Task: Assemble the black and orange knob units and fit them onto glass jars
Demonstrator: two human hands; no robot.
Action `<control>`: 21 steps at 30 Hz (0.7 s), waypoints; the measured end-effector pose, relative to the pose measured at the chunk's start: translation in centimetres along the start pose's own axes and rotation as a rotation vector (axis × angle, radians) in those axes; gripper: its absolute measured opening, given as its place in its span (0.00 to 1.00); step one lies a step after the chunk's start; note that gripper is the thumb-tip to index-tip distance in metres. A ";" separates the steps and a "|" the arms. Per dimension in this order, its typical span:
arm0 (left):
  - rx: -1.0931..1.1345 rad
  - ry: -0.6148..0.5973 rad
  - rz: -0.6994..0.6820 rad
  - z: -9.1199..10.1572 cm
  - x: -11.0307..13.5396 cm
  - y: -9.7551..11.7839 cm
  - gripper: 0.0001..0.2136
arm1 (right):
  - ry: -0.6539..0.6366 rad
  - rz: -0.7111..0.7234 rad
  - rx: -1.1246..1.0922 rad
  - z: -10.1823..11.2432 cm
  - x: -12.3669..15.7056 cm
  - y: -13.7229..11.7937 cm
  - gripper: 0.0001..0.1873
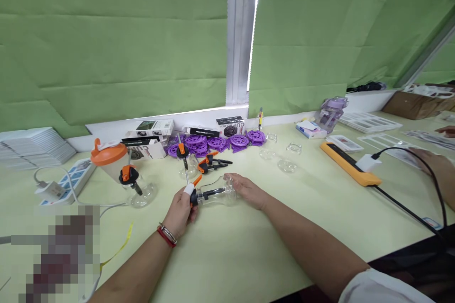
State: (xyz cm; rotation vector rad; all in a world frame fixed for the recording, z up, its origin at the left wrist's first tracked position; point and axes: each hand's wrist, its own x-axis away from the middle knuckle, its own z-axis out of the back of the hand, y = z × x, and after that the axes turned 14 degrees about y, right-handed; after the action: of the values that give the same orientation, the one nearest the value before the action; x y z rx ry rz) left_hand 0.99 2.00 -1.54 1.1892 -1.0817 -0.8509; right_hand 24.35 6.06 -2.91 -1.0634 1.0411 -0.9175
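A clear bottle (pixel 217 190) lies on its side just above the table, a dark stem showing inside it. Around its black cap (pixel 194 198), which has an orange lever, the fingers of my left hand (pixel 179 210) are closed; something white covers the thumb tip. At the other end, my right hand (pixel 248 191) grips the bottle's base with curled fingers. Just beyond are two loose black-and-orange caps (pixel 212 164) and an upright clear bottle with a black-and-orange cap (pixel 183 151). Another capped bottle (pixel 142 195) stands at the left.
Purple plastic wheel-shaped parts (pixel 239 142) and printed boxes (pixel 230 128) line the wall. Clear plastic pieces (pixel 287 165) lie farther right. An orange-lidded cup (pixel 108 156), a white power strip (pixel 73 180) and an orange one (pixel 350 163) flank the work area. Another person's hand (pixel 432 163) is at right.
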 end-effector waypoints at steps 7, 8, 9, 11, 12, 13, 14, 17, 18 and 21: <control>0.020 -0.005 0.008 0.0 0.1 0.1 0.15 | -0.095 0.024 -0.101 1.1 0.1 -0.1 0.38; 0.019 -0.007 0.006 0.0 0.1 0.2 0.15 | -0.087 -0.003 -0.142 1.1 0.1 -0.1 0.40; 0.018 -0.009 0.004 -0.1 0.2 0.3 0.16 | -0.079 -0.034 -0.182 1.0 0.1 -0.1 0.41; 0.017 -0.009 0.004 -0.1 0.2 0.4 0.16 | -0.069 -0.092 -0.229 0.9 0.1 -0.1 0.38; 0.018 -0.008 0.008 -0.1 0.3 0.5 0.16 | -0.064 -0.111 -0.230 0.8 0.1 -0.2 0.35; 0.021 -0.007 0.013 -0.2 0.3 0.5 0.16 | -0.058 -0.124 -0.222 0.7 0.1 -0.3 0.31; 0.025 -0.006 0.020 -0.2 0.3 0.5 0.15 | -0.050 -0.131 -0.208 0.6 0.1 -0.4 0.29; 0.041 0.001 0.035 -0.1 0.2 0.5 0.15 | -0.023 -0.122 -0.164 0.4 0.0 -0.5 0.26; 0.046 0.002 0.036 -0.1 0.2 0.5 0.14 | -0.014 -0.119 -0.148 0.4 0.0 -0.5 0.27; 0.052 0.009 0.036 -0.2 0.2 0.5 0.14 | -0.014 -0.103 -0.107 0.6 0.0 -0.2 0.31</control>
State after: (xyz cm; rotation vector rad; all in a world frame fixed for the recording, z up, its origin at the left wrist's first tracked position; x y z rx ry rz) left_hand 1.19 1.96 -0.98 1.2119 -1.1210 -0.7929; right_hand 24.87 6.15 -2.61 -1.2201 1.0409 -0.9436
